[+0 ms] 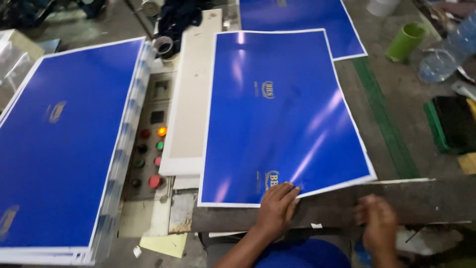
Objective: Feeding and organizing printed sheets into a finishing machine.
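On the near edge of the worn grey work table (396,198), a glossy blue sheet (282,114) with a white border lies flat, its long axis running from near to far and leaning slightly off square, so that the far end sits a little to the right of the near end. Its near short edge lies just short of the table's near edge. The left hand (275,208) rests palm down on the near edge of this sheet, fingers (290,191) spread flat over the white border and the gold emblem there; it presses rather than pinches. The right hand (379,223) is off the sheet, near and to the right, blurred; whether it is open or closed cannot be told, and nothing is seen in it. To the left, a thick stack of like blue sheets (64,144) lies with the same near-to-far run. Between stack and sheet sits a control panel (148,149) with coloured buttons. A second blue sheet (297,20) lies farther off. A green cup (405,42) stands at far right.
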